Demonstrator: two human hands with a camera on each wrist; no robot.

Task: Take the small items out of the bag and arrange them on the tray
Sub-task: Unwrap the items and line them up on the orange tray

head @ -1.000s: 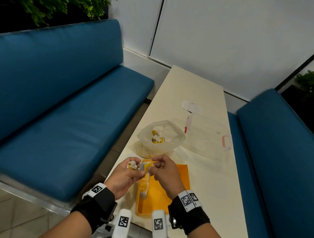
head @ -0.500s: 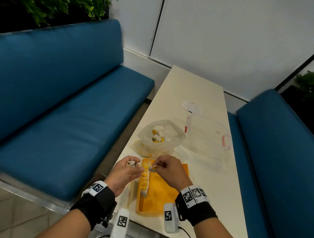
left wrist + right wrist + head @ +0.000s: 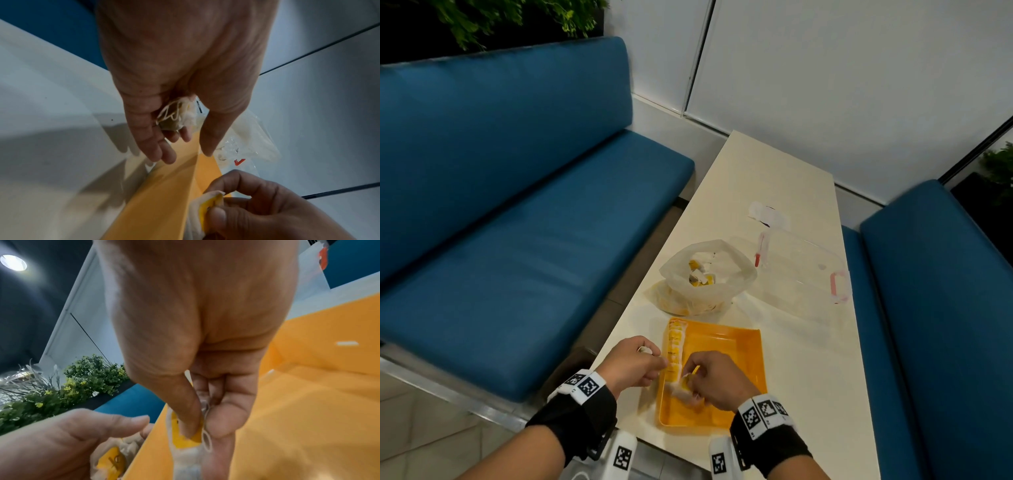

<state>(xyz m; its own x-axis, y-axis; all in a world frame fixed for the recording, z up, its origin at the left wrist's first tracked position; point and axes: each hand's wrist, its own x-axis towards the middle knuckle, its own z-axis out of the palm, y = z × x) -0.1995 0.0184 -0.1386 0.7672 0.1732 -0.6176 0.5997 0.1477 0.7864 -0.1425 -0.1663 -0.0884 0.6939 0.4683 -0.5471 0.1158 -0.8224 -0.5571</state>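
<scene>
Packet (image 3: 186, 437) pinched by right hand (image 3: 717, 382); wrist view shows thumb grip.

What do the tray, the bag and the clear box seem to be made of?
Tray: looks like rigid orange plastic, smooth and slightly glossy, with moulded upright walls.
Bag: thin, crinkled, translucent plastic film; the yellow items inside show through it.
Clear box: apparently hard transparent plastic with pinkish-red clips; the table shows through it.

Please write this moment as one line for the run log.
left hand: holds spare packet beside tray | right hand: pinches yellow packet over tray | bag: packets remain
</scene>
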